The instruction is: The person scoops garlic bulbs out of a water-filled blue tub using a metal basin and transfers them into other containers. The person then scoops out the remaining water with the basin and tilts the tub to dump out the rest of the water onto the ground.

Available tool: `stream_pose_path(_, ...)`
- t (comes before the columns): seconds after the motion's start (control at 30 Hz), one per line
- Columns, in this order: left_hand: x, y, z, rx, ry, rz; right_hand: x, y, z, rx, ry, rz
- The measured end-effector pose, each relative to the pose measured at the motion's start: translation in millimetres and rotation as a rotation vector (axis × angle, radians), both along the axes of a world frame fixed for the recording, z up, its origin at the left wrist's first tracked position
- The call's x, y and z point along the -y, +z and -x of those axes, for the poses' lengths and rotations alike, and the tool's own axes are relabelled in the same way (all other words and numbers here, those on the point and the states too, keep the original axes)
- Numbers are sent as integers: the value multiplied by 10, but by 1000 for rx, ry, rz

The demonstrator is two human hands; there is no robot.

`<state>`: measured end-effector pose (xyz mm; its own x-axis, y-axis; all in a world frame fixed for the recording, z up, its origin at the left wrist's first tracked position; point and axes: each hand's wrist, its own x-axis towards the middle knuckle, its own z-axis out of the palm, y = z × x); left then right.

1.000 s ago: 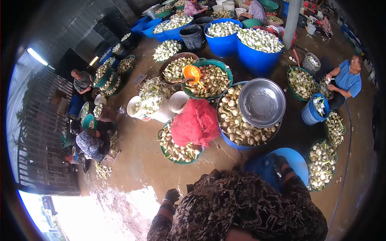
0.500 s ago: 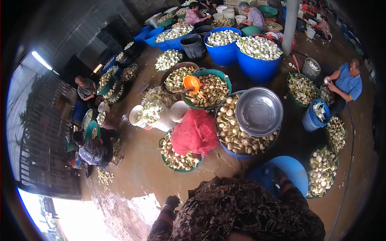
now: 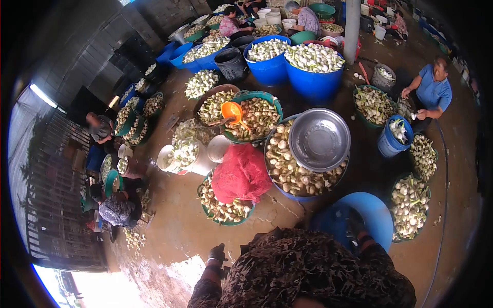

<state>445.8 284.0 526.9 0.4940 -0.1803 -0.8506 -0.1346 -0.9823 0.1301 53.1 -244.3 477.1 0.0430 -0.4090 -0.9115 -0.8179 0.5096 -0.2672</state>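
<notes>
My left hand (image 3: 217, 254), in a dark glove, hangs low over the wet floor with its fingers apart and nothing in it. Over the opening of a blue plastic tub (image 3: 379, 215) at my right side is my right hand (image 3: 355, 225), also dark-gloved. Its fingers blend into the tub's shadow, and I cannot tell whether they grip it. Just ahead stands a large tub of pale, garlic-like bulbs (image 3: 287, 169), with a wide metal basin (image 3: 319, 139) resting on top. A red mesh sack (image 3: 241, 173) lies over a green basket of bulbs (image 3: 224, 206).
An orange scoop (image 3: 232, 112) rests on bulbs in a green tub (image 3: 263, 114). White buckets (image 3: 198, 160) stand left of it. Blue barrels of white bulbs (image 3: 314, 77) are farther back, beside a post (image 3: 352, 31). A person in blue (image 3: 434, 91) sits right; a hose (image 3: 446, 174) crosses the floor.
The view has shifted slightly, so most things sit farther left. My left hand is a little higher in view. The seated person in blue has moved both hands apart.
</notes>
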Motion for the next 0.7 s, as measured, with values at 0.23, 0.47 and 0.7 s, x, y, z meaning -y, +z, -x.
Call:
stream_pose_path(0.23,103,45,13,88,-212,55,22,307,-232,-3,-91,-72)
stream_pose_path(0.47,284,400,-1,-110,304,260,59,142,-263,25,-4,-23)
stream_pose_path(0.7,36,242,39,-199,-64,394,110,25,-371,36,-58,38)
